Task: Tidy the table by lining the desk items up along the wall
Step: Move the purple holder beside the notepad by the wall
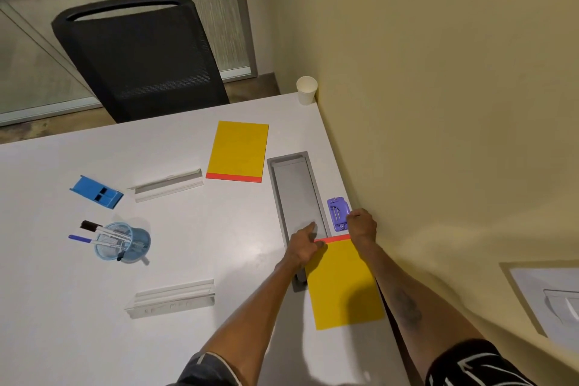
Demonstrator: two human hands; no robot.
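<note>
A yellow notepad [343, 285] with a red top strip lies beside the wall at the table's right edge. My left hand [303, 248] grips its top left corner and my right hand [362, 224] grips its top right corner. Just beyond it by the wall sits a purple hole punch [336, 213]. A second yellow notepad [238, 150] lies further out on the white table [188, 244]. A white paper cup [307, 89] stands in the far corner against the wall.
A blue stapler box [96, 192], a blue mesh pen cup [123, 241] with markers, and two clear acrylic holders [167, 186] [172, 298] lie scattered to the left. A grey cable tray [297, 194] is set into the table. A black mesh chair [141, 56] stands behind.
</note>
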